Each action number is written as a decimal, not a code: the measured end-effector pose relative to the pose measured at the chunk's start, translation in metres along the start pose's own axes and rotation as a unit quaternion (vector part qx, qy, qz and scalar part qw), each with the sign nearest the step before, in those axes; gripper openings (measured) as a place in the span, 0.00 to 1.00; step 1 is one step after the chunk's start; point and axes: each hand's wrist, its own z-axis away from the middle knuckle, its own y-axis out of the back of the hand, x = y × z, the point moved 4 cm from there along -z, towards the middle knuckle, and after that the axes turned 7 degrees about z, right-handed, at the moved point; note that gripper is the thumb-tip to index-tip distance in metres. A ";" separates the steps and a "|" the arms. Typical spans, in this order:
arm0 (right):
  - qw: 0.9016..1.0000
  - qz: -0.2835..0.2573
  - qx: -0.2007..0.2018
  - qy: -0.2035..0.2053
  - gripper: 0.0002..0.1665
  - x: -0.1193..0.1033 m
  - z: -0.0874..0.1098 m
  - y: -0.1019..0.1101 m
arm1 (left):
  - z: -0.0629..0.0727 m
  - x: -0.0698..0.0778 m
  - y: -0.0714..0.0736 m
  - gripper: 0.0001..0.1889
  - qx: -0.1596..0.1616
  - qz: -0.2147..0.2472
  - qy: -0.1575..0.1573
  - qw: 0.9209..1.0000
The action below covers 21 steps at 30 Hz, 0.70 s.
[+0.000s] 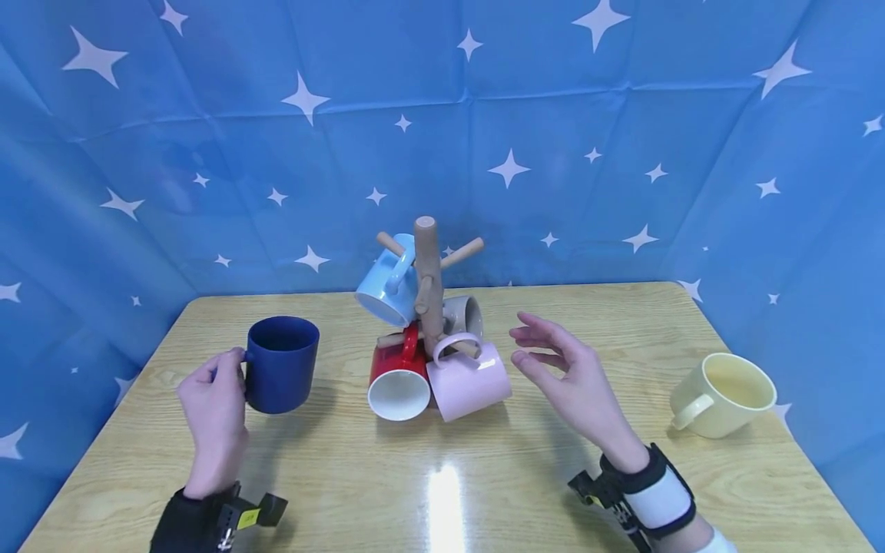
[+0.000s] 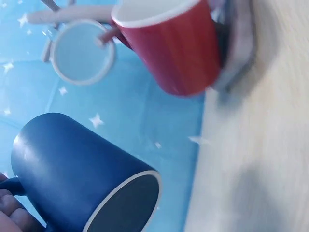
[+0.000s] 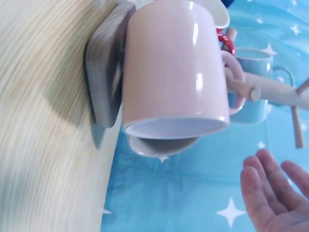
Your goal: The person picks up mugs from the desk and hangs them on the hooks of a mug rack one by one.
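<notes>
My left hand (image 1: 217,407) grips the handle of a dark blue mug (image 1: 282,369), which it holds upright left of a wooden mug tree (image 1: 429,284). In the left wrist view the blue mug (image 2: 77,169) appears at lower left, its base towards the camera. My right hand (image 1: 570,376) is empty, fingers loosely bent, just right of the pink mug (image 1: 470,380) and apart from it. Hanging from the tree's pegs are the pink mug, a red mug (image 1: 394,365), a light blue mug (image 1: 387,284) and a grey mug (image 1: 469,316), the last partly hidden.
A cream mug (image 1: 722,395) stands upright at the right side of the wooden table (image 1: 373,484). One upper peg (image 1: 463,252) of the tree sticks out bare to the right. Behind the table hangs a blue star-patterned cloth (image 1: 415,169).
</notes>
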 end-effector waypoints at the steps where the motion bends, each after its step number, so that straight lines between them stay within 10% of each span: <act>1: 1.000 -0.003 0.000 0.004 0.31 -0.003 0.000 -0.001 | 0.003 0.003 -0.002 0.27 -0.004 0.008 0.003 1.000; 21: 0.998 -0.041 -0.023 0.052 0.34 -0.034 -0.007 -0.021 | 0.056 0.045 -0.033 0.26 -0.111 0.110 0.012 0.988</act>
